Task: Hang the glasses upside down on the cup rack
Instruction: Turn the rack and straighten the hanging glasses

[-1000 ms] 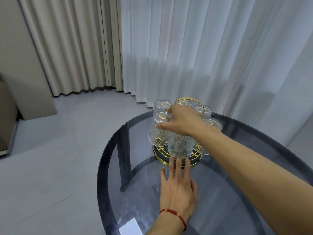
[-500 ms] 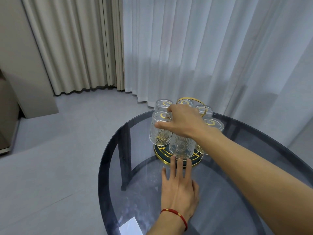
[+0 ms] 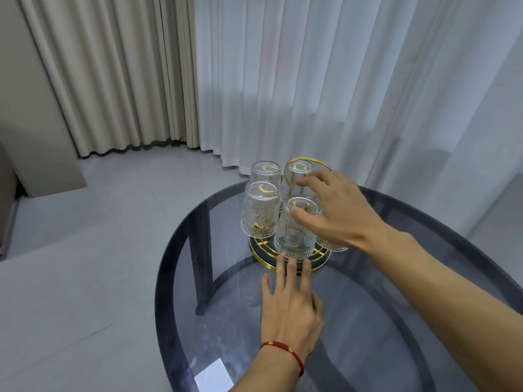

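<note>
My right hand (image 3: 336,213) hovers, fingers spread, gripping nothing, over the front glass (image 3: 295,230); my left hand (image 3: 291,309) lies flat, steadying the rack (image 3: 283,263)

No words, brand names, labels or numbers can be read anywhere here. The gold curved marks showing through the bases of the clear ribbed upturned glasses (image 3: 259,207) are metal hooks, not letters, and nothing else bears writing.
</note>
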